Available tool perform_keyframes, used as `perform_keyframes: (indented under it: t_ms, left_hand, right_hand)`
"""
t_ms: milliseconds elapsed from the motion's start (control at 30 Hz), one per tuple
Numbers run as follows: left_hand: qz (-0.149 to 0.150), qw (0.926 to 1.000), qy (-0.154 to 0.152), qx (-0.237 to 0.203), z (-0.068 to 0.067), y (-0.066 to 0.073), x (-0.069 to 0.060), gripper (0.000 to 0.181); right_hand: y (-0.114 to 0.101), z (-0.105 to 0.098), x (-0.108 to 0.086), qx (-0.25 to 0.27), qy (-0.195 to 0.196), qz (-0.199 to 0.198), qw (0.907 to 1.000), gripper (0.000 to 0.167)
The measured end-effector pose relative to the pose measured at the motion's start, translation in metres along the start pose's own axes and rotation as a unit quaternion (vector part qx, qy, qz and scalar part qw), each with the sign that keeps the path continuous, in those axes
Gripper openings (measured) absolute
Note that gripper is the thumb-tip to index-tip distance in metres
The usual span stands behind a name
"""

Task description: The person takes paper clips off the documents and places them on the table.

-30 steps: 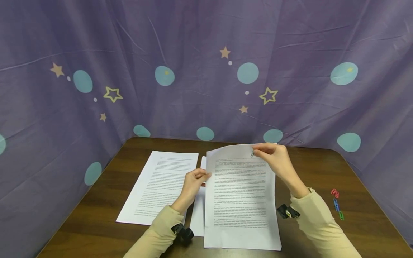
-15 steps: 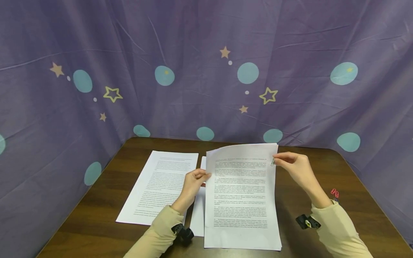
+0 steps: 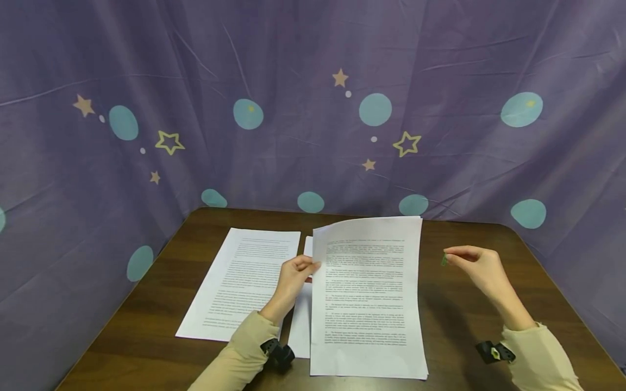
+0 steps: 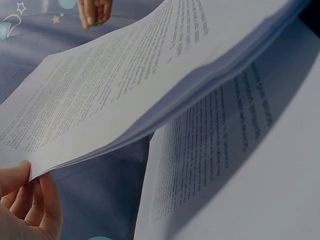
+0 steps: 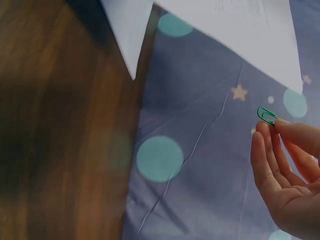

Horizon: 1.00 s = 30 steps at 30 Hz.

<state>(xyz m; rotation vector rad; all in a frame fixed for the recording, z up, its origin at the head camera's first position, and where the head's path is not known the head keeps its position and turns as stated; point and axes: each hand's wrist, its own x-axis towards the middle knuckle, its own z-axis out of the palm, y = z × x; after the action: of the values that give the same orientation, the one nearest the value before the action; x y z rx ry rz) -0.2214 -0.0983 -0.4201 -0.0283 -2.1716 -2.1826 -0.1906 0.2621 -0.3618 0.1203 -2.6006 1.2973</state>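
My left hand [image 3: 292, 282] pinches the left edge of a stack of printed paper sheets [image 3: 364, 298], which is raised upright and curves at the top. Several page edges show in the left wrist view, with my left thumb on the front page. Off to the right of the stack, my right hand [image 3: 481, 271] pinches a small green paper clip [image 5: 266, 115] between thumb and fingertips. The clip is apart from the paper. My right hand also appears small at the top of the left wrist view.
Another printed page [image 3: 239, 282] lies flat on the brown wooden table [image 3: 161, 298] at left. White paper [image 3: 299, 326] lies partly hidden behind the raised stack. A purple patterned curtain [image 3: 313, 108] hangs behind the table.
My right hand has moved right and slightly down, carrying the paper clip away from the stack's top. It now covers the loose paper clips on the table. The left hand stays put.
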Motion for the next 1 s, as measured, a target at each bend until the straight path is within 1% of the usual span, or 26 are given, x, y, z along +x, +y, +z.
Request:
perform_keyframes:
  t_ms: [133, 267, 467, 700, 833, 933, 1000]
  left_hand:
    - [0.0, 1.0, 0.001, -0.001, 0.0, 0.0, 0.001, 0.016]
    - [0.001, 1.0, 0.001, -0.005, 0.0, 0.0, 0.001, 0.017]
    - [-0.003, 0.9999, 0.001, -0.012, 0.001, 0.001, 0.0, 0.019]
    - [-0.003, 0.9999, 0.002, -0.012, 0.001, 0.0, 0.0, 0.017]
    - [-0.001, 0.9999, 0.003, -0.013, 0.001, -0.001, 0.0, 0.016]
    - [-0.002, 0.9999, -0.004, -0.014, 0.0, 0.002, -0.001, 0.016]
    - [-0.004, 0.9999, -0.01, -0.013, 0.0, 0.007, -0.003, 0.016]
  right_hand:
    - [0.013, -0.006, -0.006, -0.011, 0.002, 0.002, 0.9999, 0.031]
    - [0.023, -0.015, -0.012, -0.031, -0.007, 0.008, 0.9994, 0.031]
    - [0.04, -0.029, -0.018, -0.047, -0.03, 0.045, 0.9974, 0.034]
    - [0.064, -0.041, -0.022, -0.064, -0.034, 0.06, 0.9956, 0.034]
    - [0.078, -0.047, -0.026, -0.061, -0.041, 0.078, 0.9942, 0.038]
    - [0.087, -0.052, -0.028, -0.074, -0.044, 0.087, 0.9925, 0.039]
    - [0.093, -0.055, -0.029, -0.084, -0.046, 0.09, 0.9913, 0.039]
